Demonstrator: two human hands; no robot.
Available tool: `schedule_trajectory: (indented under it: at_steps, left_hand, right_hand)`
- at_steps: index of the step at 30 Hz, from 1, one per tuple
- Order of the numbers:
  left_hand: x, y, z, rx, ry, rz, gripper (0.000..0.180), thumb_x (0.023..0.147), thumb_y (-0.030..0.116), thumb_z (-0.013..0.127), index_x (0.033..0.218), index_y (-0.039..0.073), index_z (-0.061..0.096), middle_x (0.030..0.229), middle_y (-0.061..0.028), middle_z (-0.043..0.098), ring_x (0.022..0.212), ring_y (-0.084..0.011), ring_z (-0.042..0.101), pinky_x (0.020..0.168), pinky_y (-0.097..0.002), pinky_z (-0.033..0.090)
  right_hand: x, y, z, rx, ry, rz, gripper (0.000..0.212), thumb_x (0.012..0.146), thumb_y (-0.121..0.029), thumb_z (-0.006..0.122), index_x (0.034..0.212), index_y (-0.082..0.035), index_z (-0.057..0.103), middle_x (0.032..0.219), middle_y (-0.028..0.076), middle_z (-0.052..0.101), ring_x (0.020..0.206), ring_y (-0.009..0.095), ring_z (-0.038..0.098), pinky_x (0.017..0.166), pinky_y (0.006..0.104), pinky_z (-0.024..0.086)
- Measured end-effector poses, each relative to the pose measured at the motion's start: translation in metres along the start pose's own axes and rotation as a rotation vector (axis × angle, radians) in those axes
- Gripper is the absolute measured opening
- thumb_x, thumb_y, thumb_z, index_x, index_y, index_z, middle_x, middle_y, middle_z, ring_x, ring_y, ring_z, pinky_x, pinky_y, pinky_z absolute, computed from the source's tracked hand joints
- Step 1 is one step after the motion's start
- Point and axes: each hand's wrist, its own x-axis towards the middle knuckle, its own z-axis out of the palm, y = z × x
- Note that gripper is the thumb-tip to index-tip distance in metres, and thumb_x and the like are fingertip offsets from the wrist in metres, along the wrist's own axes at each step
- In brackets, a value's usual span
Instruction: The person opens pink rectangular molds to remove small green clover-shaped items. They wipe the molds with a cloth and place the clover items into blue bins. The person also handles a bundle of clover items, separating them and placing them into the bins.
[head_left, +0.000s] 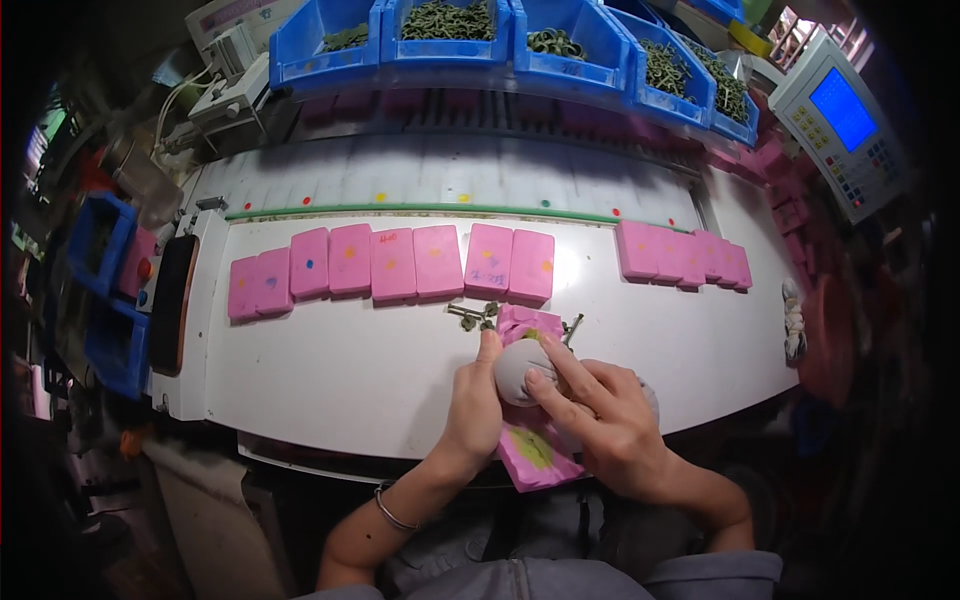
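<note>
Near the front edge of the white worktop, my left hand is closed round the left side of an opened pink rubber mould, thumb up; its other fingers are hidden. One flap of the mould points away from me, the other toward me, with a yellow-green patch on its inner face. Over its middle, my right hand grips a grey rounded pouch that looks like cloth, its fingertips pressing on top. Small dark green branched pieces lie beside the far flap, with another thin green piece to its right.
A row of closed pink moulds stands behind my hands, and another group is at the right. Blue bins of green pieces hang along the back. A dark phone-like slab lies left; a keypad console stands right.
</note>
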Motion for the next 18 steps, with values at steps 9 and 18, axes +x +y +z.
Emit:
schedule_trajectory:
  at_steps: [9, 18]
  left_hand:
    - [-0.004, -0.003, 0.001, -0.132, -0.057, -0.119, 0.060, 0.099, 0.040, 0.019, 0.099, -0.006, 0.057, 0.078, -0.0134, 0.063, 0.061, -0.0192, 0.061, 0.057, -0.0305, 0.052]
    - [-0.006, -0.009, -0.011, -0.170, -0.240, -0.095, 0.053, 0.098, 0.043, 0.024, 0.109, -0.003, 0.048, 0.084, -0.0165, 0.061, 0.062, -0.0232, 0.062, 0.059, -0.0325, 0.053]
  right_hand:
    - [0.005, 0.010, -0.003, 0.045, -0.023, 0.065, 0.064, 0.065, 0.004, 0.060, 0.126, -0.010, 0.052, 0.132, 0.014, 0.048, 0.088, 0.024, 0.054, 0.079, 0.0325, 0.043]
    - [-0.019, 0.023, -0.008, -0.097, 0.100, 0.310, 0.047, 0.074, 0.002, 0.061, 0.120, -0.003, 0.055, 0.116, 0.013, 0.057, 0.092, 0.026, 0.056, 0.084, 0.0354, 0.043]
